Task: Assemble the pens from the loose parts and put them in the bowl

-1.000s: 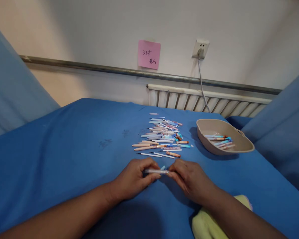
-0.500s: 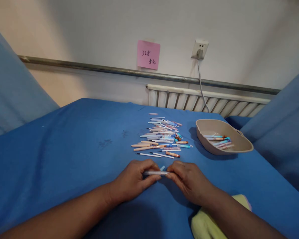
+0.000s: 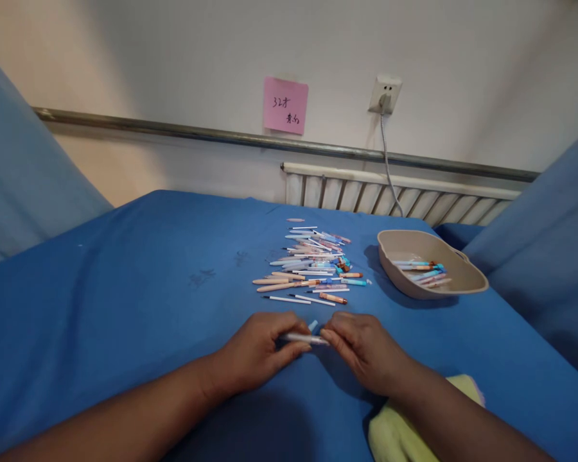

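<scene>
My left hand [image 3: 257, 350] and my right hand [image 3: 361, 346] rest on the blue cloth [image 3: 125, 289] and pinch the two ends of one slim pale pen [image 3: 302, 337] that lies level between them. A small light-blue cap [image 3: 313, 325] lies just behind the pen. Further back, a heap of loose pens and pen parts [image 3: 313, 263] is spread on the cloth. A beige tray [image 3: 457, 282] to the right of the heap holds several pens.
A yellow-green cloth [image 3: 404, 430] lies under my right forearm. Blue padded sides rise at the left [image 3: 24, 173] and the right [image 3: 549, 224]. Behind stand a white radiator [image 3: 399, 192], a wall socket with a cable [image 3: 385, 96] and a pink note [image 3: 285, 105].
Both hands have closed slightly toward each other along the pen; less of it shows between them. The view shifted a little.
</scene>
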`<state>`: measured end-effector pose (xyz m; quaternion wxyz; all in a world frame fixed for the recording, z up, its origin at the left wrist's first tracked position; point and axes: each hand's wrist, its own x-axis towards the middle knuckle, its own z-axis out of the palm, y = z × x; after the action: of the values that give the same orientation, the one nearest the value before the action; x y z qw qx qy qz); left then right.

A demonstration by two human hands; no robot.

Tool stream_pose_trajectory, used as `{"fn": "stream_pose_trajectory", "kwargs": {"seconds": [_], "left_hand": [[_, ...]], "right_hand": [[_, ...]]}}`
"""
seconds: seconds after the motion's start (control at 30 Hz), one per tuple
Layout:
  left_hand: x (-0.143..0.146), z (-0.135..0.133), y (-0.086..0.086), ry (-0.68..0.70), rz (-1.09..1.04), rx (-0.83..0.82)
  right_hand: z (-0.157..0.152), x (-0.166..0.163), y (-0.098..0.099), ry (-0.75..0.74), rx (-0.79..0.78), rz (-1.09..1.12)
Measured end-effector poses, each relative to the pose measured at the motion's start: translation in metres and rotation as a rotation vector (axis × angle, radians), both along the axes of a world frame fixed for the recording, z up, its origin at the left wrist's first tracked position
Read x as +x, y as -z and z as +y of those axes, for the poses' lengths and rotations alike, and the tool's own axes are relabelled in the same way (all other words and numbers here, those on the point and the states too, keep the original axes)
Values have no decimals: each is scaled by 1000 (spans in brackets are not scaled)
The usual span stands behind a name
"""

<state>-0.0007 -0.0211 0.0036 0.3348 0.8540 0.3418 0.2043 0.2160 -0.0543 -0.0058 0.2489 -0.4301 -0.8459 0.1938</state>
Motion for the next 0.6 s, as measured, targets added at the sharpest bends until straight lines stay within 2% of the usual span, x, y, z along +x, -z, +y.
{"fn": "stream_pose_trajectory", "kwargs": {"seconds": [0.1, 0.37, 0.6], "left_hand": [[0, 0, 0, 15, 17, 10], [1, 1, -1, -23, 35, 0], [0, 0, 0, -9, 19, 19]], "right_hand": [[-2, -2, -1, 13, -41, 47], [-2, 0, -1, -16, 19, 52], [-3, -3, -2, -22, -116, 104]]}}
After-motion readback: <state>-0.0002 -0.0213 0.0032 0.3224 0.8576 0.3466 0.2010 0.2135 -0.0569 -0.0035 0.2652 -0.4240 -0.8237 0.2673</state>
